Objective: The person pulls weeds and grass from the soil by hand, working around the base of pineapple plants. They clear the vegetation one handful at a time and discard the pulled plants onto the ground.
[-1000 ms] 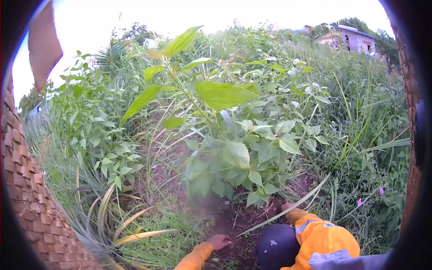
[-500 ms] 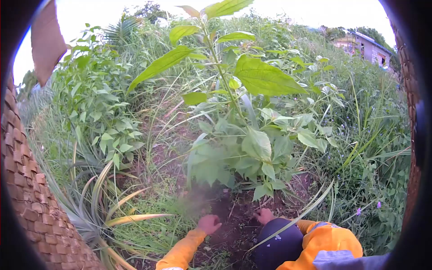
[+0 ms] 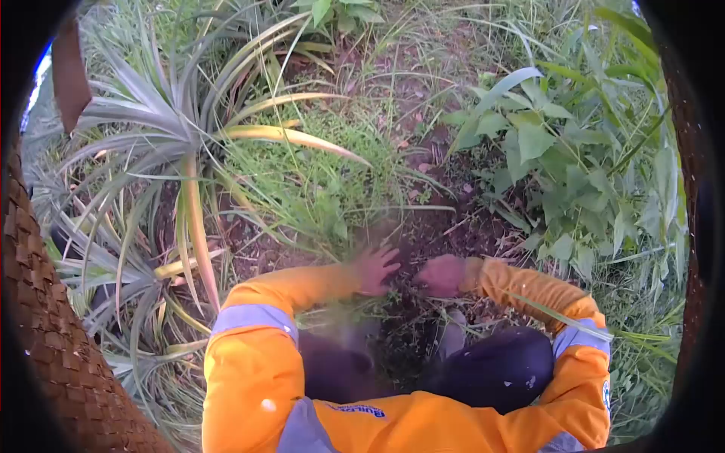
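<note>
My left hand (image 3: 375, 271) is low over the dark soil (image 3: 411, 241), its fingers spread and nothing in them, beside a patch of green grass (image 3: 302, 196). Just to its right is my right hand (image 3: 442, 275), with its fingers curled together close to the ground; whatever they may hold is too small or blurred to make out. A gap of bare soil separates the two hands. Both arms wear orange sleeves with grey bands.
A spiky long-leaved plant (image 3: 189, 132) with some yellow leaves stands at the left. Leafy green plants (image 3: 559, 166) grow at the right. My bent knees (image 3: 498, 370) are below the hands. A woven brim (image 3: 53, 340) borders the view.
The view has tilted down and turned left, so the spiky plant and my torso show more. My left hand's fingers have spread from a curled shape.
</note>
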A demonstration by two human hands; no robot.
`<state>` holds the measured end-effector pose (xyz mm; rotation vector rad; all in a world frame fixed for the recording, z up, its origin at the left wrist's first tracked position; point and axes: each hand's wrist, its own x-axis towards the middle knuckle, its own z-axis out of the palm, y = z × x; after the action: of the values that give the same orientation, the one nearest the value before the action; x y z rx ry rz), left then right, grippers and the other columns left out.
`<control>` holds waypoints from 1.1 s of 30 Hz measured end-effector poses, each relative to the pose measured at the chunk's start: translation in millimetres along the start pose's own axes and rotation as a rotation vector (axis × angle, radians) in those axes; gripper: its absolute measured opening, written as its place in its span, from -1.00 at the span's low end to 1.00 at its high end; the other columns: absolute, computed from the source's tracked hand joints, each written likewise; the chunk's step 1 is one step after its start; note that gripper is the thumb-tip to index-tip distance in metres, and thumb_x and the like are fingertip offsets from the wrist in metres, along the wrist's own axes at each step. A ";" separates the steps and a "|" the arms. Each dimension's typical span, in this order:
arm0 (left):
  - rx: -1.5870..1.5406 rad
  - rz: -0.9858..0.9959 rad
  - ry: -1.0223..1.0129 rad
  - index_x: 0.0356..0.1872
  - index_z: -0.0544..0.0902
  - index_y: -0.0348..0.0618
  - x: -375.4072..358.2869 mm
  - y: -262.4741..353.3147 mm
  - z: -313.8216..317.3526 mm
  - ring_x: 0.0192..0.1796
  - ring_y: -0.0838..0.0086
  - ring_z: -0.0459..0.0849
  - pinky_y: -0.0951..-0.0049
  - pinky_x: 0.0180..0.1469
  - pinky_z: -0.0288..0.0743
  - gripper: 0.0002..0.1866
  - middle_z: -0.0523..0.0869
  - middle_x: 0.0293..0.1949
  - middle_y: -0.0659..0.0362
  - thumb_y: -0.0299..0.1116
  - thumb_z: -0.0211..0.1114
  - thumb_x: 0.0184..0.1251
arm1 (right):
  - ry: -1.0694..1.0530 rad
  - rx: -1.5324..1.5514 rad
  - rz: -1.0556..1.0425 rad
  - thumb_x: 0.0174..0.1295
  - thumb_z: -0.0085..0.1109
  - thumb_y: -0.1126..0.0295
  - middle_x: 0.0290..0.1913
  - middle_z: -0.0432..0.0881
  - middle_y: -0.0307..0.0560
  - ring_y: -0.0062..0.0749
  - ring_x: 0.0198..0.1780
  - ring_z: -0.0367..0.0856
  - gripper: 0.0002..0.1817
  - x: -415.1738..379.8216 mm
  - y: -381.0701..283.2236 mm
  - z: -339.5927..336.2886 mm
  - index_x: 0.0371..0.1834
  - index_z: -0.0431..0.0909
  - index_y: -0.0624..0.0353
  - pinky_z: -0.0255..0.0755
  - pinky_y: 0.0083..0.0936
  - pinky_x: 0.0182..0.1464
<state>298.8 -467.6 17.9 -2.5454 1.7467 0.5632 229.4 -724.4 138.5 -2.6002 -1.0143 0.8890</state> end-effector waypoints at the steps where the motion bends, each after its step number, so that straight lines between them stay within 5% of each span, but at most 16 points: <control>1: -0.024 -0.009 0.037 0.55 0.44 -0.06 -16.7 7.1 23.5 0.67 -0.13 0.16 -0.37 0.57 0.13 -0.11 0.26 0.64 -0.15 0.33 0.27 0.37 | 0.079 -0.059 -0.023 0.13 0.27 0.30 -0.30 0.80 0.21 0.21 -0.22 0.82 -0.77 13.1 18.4 -7.4 -0.19 0.78 0.10 0.72 0.03 -0.19; 2: -0.115 -0.062 0.013 0.55 0.43 -0.06 -38.9 23.6 38.5 0.67 -0.13 0.17 -0.36 0.58 0.12 -0.11 0.26 0.63 -0.15 0.34 0.24 0.39 | 0.121 -0.028 -0.025 0.14 0.26 0.33 -0.26 0.80 0.23 0.22 -0.16 0.83 -0.72 16.8 29.9 -25.4 -0.11 0.79 0.11 0.73 0.03 -0.12; 4: -0.215 -0.166 0.016 0.56 0.42 -0.07 -63.5 37.1 30.2 0.66 -0.11 0.19 -0.33 0.60 0.09 -0.11 0.28 0.62 -0.15 0.37 0.19 0.43 | -0.118 -0.249 0.110 0.10 0.27 0.37 -0.21 0.82 0.16 0.16 -0.11 0.84 -0.66 29.4 36.1 -61.9 -0.04 0.79 0.11 0.73 -0.02 -0.08; 5: -0.201 -0.185 0.039 0.56 0.42 -0.07 -69.1 42.1 32.0 0.64 -0.11 0.21 -0.34 0.58 0.12 -0.12 0.28 0.62 -0.15 0.38 0.17 0.44 | -0.220 -0.321 0.179 0.11 0.31 0.33 -0.09 0.83 0.09 0.05 0.08 0.81 -0.67 38.3 35.9 -74.0 -0.03 0.78 0.08 0.70 -0.04 0.06; 8: -0.207 -0.296 0.063 0.56 0.42 -0.08 -85.3 70.9 32.7 0.58 -0.09 0.30 -0.33 0.50 0.23 -0.13 0.36 0.55 -0.12 0.38 0.15 0.47 | 0.039 -0.218 -0.165 0.11 0.43 0.17 0.39 0.61 0.21 0.09 0.52 0.49 -0.43 75.6 65.2 -37.8 0.26 0.70 0.01 0.54 0.13 0.33; 11: -0.270 -0.432 -0.049 0.55 0.43 -0.08 -94.8 93.4 10.6 0.43 -0.05 0.49 -0.24 0.39 0.38 -0.16 0.56 0.38 -0.06 0.33 0.19 0.48 | 0.405 -0.152 -0.185 0.11 0.49 -0.08 0.75 0.02 0.23 0.23 0.76 -0.05 -0.08 78.1 39.2 6.2 0.58 0.45 -0.03 0.20 0.38 0.55; 14: -0.330 -0.444 -0.186 0.54 0.44 -0.04 -86.0 68.7 8.7 0.28 0.00 0.63 -0.08 0.30 0.48 -0.24 0.71 0.17 0.01 0.19 0.26 0.47 | 0.021 -0.254 -0.205 0.10 0.44 -0.28 0.81 -0.33 0.18 0.33 0.78 -0.26 0.15 79.7 56.4 54.2 0.74 0.20 -0.03 -0.07 0.53 0.61; 16: -0.446 -0.489 -0.237 0.54 0.46 0.00 -79.8 36.5 12.2 0.21 0.04 0.68 0.03 0.26 0.52 -0.28 0.76 0.05 0.05 0.05 0.34 0.43 | 0.012 -0.241 -0.217 0.16 0.36 -0.33 0.79 -0.20 0.26 0.30 0.78 -0.22 0.14 79.7 55.6 60.9 0.73 0.19 0.05 -0.13 0.37 0.67; 19: -0.042 -0.235 -0.152 0.59 0.40 -0.04 -98.4 -0.1 8.6 0.36 0.10 0.56 0.14 0.31 0.51 -0.36 0.60 0.33 -0.04 -0.18 0.24 0.54 | 0.151 -0.112 -0.244 0.30 0.29 -0.23 0.77 -0.08 0.32 0.22 0.78 -0.14 0.06 80.8 46.7 84.0 0.72 0.14 0.18 -0.02 0.28 0.67; 22: 0.076 -0.111 -0.047 0.54 0.46 -0.06 -159.2 2.9 55.9 0.41 0.06 0.52 0.08 0.38 0.50 -0.34 0.56 0.37 -0.05 -0.38 0.31 0.39 | -0.023 -0.136 -0.390 0.35 0.29 -0.13 0.76 -0.07 0.32 0.22 0.75 -0.01 0.03 67.1 8.5 112.5 0.72 0.08 0.21 0.18 0.18 0.61; 23: -0.079 -0.232 -0.014 0.52 0.49 -0.07 -188.7 8.0 106.8 0.44 0.05 0.50 0.07 0.45 0.45 -0.32 0.54 0.40 -0.04 -0.40 0.34 0.32 | -0.125 0.011 -0.456 0.34 0.31 -0.09 0.76 -0.09 0.33 0.25 0.70 0.12 -0.02 62.6 -4.0 129.5 0.70 0.16 0.22 0.28 0.10 0.57; 26: -0.129 -0.373 -0.094 0.44 0.57 -0.15 -224.2 57.8 92.5 0.47 0.00 0.49 0.07 0.55 0.41 -0.35 0.49 0.47 -0.06 -0.43 0.37 0.25 | -0.409 0.247 -0.494 0.34 0.35 0.04 0.71 0.08 0.33 0.24 0.53 0.43 -0.17 54.5 -27.8 129.2 0.59 0.35 0.24 0.44 -0.03 0.48; 29: -0.339 -0.200 0.018 0.40 0.59 -0.21 -230.5 34.1 64.8 0.43 -0.01 0.55 0.10 0.51 0.47 -0.35 0.55 0.41 -0.14 -0.39 0.41 0.21 | -0.127 0.364 -0.530 0.37 0.33 0.18 0.52 0.41 0.29 0.17 0.34 0.63 -0.36 70.0 1.4 121.6 0.46 0.51 0.26 0.51 -0.02 0.40; 30: -0.430 -0.311 0.095 0.38 0.60 -0.23 -228.4 26.2 57.5 0.39 -0.02 0.58 0.10 0.48 0.50 -0.38 0.59 0.36 -0.16 -0.37 0.41 0.25 | 0.066 0.398 -0.547 0.39 0.32 0.23 0.45 0.53 0.28 0.14 0.28 0.68 -0.43 82.6 16.6 117.7 0.41 0.56 0.26 0.52 0.00 0.38; 33: -0.582 -0.661 0.457 0.28 0.65 -0.28 -191.1 6.2 29.4 0.24 -0.08 0.69 0.11 0.37 0.56 -0.53 0.72 0.16 -0.21 -0.30 0.37 0.41 | 0.294 0.515 -0.169 0.44 0.26 0.34 0.19 0.70 0.27 0.14 0.14 0.72 -0.57 102.1 25.4 67.8 0.30 0.58 0.30 0.59 -0.07 0.25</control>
<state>224.3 -291.6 47.6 -3.6235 0.7109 0.5258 261.4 -676.1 27.5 -2.0981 -0.7838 0.6035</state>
